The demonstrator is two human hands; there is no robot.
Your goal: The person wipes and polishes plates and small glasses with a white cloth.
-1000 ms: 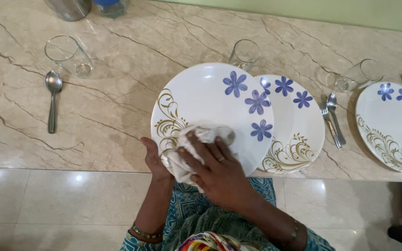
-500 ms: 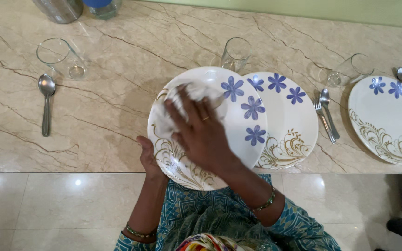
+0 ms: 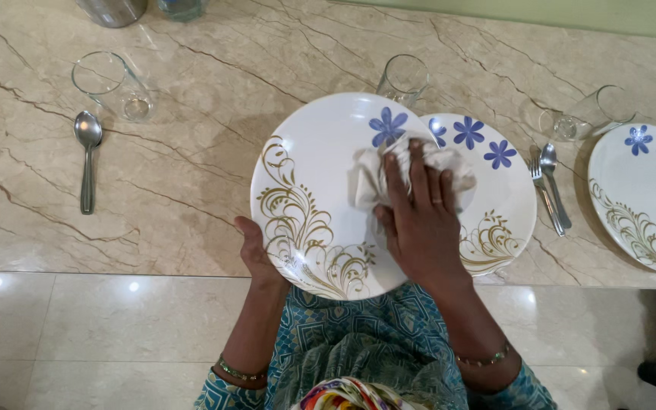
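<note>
A beige veined marble surface is seen. Left of the middle plate, a glass and spoon are laid; right of it, a fork, spoon, tipped glass and another plate.

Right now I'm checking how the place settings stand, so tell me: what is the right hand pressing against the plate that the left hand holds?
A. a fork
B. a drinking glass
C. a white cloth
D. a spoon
C: the right hand presses a crumpled white cloth onto the plate gripped at its lower edge by the left hand, while the spoon lies apart on the table.
</note>
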